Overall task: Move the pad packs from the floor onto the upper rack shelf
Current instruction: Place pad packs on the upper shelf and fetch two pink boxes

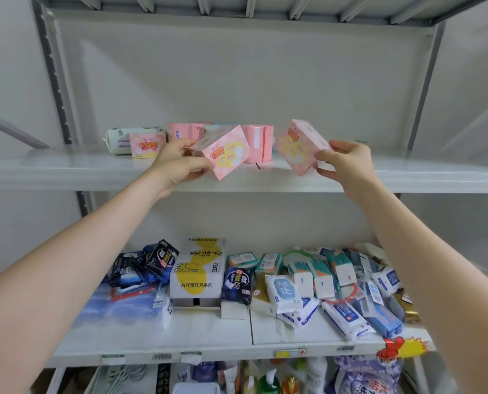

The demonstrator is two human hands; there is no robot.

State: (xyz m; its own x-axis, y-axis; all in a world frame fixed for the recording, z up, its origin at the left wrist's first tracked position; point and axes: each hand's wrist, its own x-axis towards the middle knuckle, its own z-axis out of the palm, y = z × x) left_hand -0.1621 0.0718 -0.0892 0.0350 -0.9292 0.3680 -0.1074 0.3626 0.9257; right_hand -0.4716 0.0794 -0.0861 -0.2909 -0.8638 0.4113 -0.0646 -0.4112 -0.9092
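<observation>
Two bare forearms were stretched up from the lower corners of the view toward the upper rack shelf [66,169]. The left hand [174,166] was closed around the short end of a pink pad pack [223,155], thumb on top and fingers underneath, the pack held tilted over the shelf's front edge. The right hand [348,163] was pinched on the edge of a second pink pad pack [299,146], thumb above and fingers below, likewise tilted and held just above the shelf surface. Neither pack appeared to be set down yet.

The packs looked light, each being carried easily by one hand at one end. The wrapper seemed to be thin glossy film over a soft, squashable stack, so a firm but gentle grip across the short end or the two broad faces would be judged best; a slick wrapper might slide if held by a corner only. Nothing fragile was suggested.

Counted on the upper shelf behind the hands: one pale green roll-shaped pack [117,140] at the left, one small pink pack [147,145] touching it, and a cluster of taller pink packs [254,143] standing upright between the hands, at least three, the exact number being hidden. With the two in hand, at least seven packs were visible. The floor was out of view, so whatever remained there could not be told.
</observation>
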